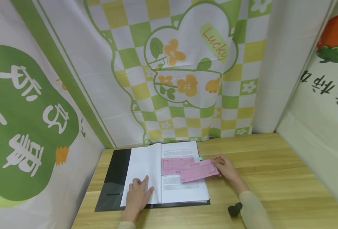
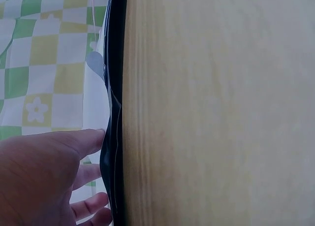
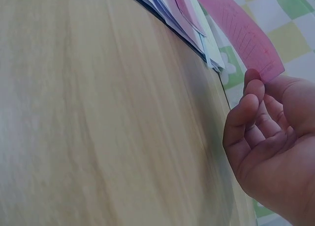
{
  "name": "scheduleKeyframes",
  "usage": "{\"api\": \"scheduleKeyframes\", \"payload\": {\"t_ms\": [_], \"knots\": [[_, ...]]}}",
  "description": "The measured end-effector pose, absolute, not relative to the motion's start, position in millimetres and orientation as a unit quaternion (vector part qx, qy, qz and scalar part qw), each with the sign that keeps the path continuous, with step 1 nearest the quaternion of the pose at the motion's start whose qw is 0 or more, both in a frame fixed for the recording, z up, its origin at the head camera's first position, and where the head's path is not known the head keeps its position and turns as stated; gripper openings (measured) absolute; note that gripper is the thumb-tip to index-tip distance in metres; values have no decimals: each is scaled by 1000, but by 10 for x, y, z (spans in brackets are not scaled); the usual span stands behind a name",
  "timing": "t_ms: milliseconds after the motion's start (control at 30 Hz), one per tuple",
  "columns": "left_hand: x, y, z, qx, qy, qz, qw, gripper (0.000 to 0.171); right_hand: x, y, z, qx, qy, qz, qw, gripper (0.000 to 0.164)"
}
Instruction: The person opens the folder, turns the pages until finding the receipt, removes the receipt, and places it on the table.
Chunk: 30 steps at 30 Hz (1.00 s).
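Note:
A black folder (image 1: 111,192) lies on the table with its white pages spread. My left hand (image 1: 137,194) rests on the blank left page (image 1: 142,162), fingers fairly straight; the left wrist view shows this hand (image 2: 54,177) along the folder's edge (image 2: 115,113). My right hand (image 1: 225,168) pinches the right end of a pink printed slip (image 1: 199,171) between thumb and fingers, clearly seen in the right wrist view (image 3: 266,132). That slip is tilted and partly covers a second pink slip (image 1: 172,166), which lies on the printed right page (image 1: 183,192).
A pale blue tab (image 1: 198,158) sticks out at the right page's edge. Near my right sleeve is a small black object (image 1: 234,210) on the wooden table (image 1: 272,178). Patterned curtains (image 1: 192,121) hang behind and at both sides.

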<state>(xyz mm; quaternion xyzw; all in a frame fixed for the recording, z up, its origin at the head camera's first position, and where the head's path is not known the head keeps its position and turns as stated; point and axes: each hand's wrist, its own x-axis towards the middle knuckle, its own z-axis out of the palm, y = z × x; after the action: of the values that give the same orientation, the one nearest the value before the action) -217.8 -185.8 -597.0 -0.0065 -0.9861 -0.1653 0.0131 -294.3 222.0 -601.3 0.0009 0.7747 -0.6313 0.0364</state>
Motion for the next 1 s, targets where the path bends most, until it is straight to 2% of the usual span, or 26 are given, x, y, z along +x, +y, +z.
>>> {"api": "scheduleKeyframes", "payload": {"t_ms": [567,900,1000], "knots": [[-2144,-1883,-6009,-2,-986,-167,14,60,-2861,2505,-6011,12,774,-633,28,33],[-2169,-1872,-6069,-16,-986,-159,49,59,-2860,2718,-5998,31,769,-638,20,36],[-2181,-1862,-6027,-6,-987,-160,34,60,-2846,2753,-5970,24,771,-636,23,34]]}}
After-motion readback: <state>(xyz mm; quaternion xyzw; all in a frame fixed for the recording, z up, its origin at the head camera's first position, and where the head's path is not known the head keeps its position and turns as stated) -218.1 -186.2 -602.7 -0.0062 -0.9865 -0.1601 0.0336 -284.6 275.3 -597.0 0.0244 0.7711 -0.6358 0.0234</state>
